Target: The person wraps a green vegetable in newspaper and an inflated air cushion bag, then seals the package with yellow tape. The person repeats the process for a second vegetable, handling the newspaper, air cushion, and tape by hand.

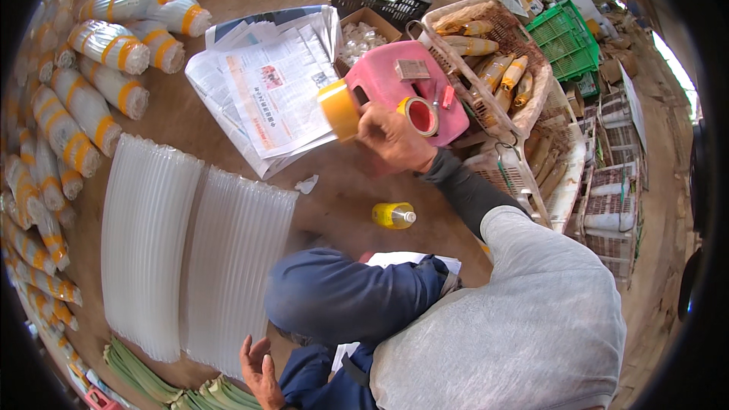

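My right hand [393, 136] grips a roll of yellow packing tape [340, 109] over the near edge of a pink plastic stool [376, 71]. On the stool lie a second tape roll [421, 117] with a red core, a small cardboard box [412, 69], a knife-like tool [437, 94] and a small red object [448, 97]. A stack of newspapers [285, 91] lies beside the stool. Low in view, my left hand [261, 373] is empty, fingers apart, near my knee. Before me, two flat sheets of clear ribbed plastic [149, 245] lie side by side on the floor.
Clear plastic bundles [108, 48] bound with yellow tape are piled at left. Long green stalks [145, 376] lie at the bottom. A yellow bottle [393, 216] lies by my leg. Dirty white crates [495, 17] hold taped bundles; a green crate [564, 40] and black crate [381, 3] stand behind.
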The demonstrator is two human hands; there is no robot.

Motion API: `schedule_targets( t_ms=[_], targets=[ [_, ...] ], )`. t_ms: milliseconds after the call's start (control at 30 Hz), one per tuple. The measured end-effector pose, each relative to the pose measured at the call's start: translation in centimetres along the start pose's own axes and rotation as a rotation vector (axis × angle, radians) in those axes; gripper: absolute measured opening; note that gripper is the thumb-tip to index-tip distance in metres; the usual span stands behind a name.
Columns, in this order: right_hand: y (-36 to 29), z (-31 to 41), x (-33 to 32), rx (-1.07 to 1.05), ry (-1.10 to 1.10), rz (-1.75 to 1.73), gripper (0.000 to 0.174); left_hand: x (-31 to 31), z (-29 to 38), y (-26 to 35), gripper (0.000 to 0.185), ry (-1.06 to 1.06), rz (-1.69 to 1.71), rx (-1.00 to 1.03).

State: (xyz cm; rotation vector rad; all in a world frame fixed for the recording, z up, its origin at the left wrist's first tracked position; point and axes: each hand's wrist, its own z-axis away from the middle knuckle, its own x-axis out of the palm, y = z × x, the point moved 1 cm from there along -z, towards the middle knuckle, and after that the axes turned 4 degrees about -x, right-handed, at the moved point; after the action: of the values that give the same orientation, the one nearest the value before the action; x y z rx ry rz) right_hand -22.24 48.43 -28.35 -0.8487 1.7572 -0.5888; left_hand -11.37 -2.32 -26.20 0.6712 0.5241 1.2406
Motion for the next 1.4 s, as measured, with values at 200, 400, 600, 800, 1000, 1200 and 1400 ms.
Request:
schedule_targets(
  t_ms=[200,400,600,800,1000,1200,1400],
  targets=[
    [3.7,0.8,-9.3,-0.041,0.046,0.43,0.02,-0.8,0.8,-1.1,0.054,0.005,0.035,0.006],
    [10.8,1.8,-14.5,0.071,-0.004,0.753,0.012,-0.6,1.6,-0.8,0.06,0.08,-0.057,0.118],
    [15.6,0.2,-15.9,0.184,-0.128,0.925,0.016,-1.3,2.2,-1.8,0.059,0.082,-0.086,0.124],
    [17.0,1.2,-16.1,0.237,-0.174,0.932,0.013,-0.6,3.0,-2.4,0.059,0.105,-0.059,0.114],
    [16.0,3.6,-15.8,0.081,-0.138,0.9,0.009,0.5,2.9,-2.3,0.057,0.078,-0.074,0.113],
    [16.0,3.6,-15.0,0.072,-0.01,0.75,0.009,2.0,3.7,-0.9,0.059,0.067,-0.078,0.128],
    [10.6,5.8,-14.7,0.109,0.031,0.623,0.02,0.6,2.5,-1.4,0.051,0.103,-0.183,0.117]
  ],
)
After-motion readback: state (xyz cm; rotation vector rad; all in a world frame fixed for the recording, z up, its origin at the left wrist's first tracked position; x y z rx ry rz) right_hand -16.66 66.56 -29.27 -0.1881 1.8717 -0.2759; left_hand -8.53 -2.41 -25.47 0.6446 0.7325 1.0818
